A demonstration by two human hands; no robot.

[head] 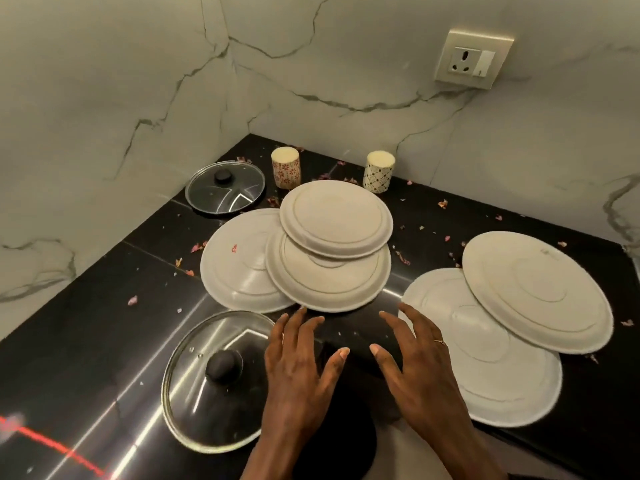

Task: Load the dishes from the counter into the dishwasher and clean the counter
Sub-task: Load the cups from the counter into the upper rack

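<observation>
On the black counter (104, 306) lie white plates upside down. Three overlap in the middle: a top plate (336, 218), one under it (329, 282) and a left plate (239, 265). Two more overlap at the right: an upper plate (536, 289) and a lower plate (485, 368). A large glass lid (207, 382) with a black knob lies at the front left. My left hand (298, 368) and my right hand (422, 362) hover with spread fingers just in front of the middle stack, holding nothing.
A smaller glass lid (225, 187) lies at the back left. Two patterned cylinders, one (285, 168) and another (379, 171), stand near the marble wall. Dried petal bits (401, 259) are scattered over the counter. A wall socket (472, 58) sits above.
</observation>
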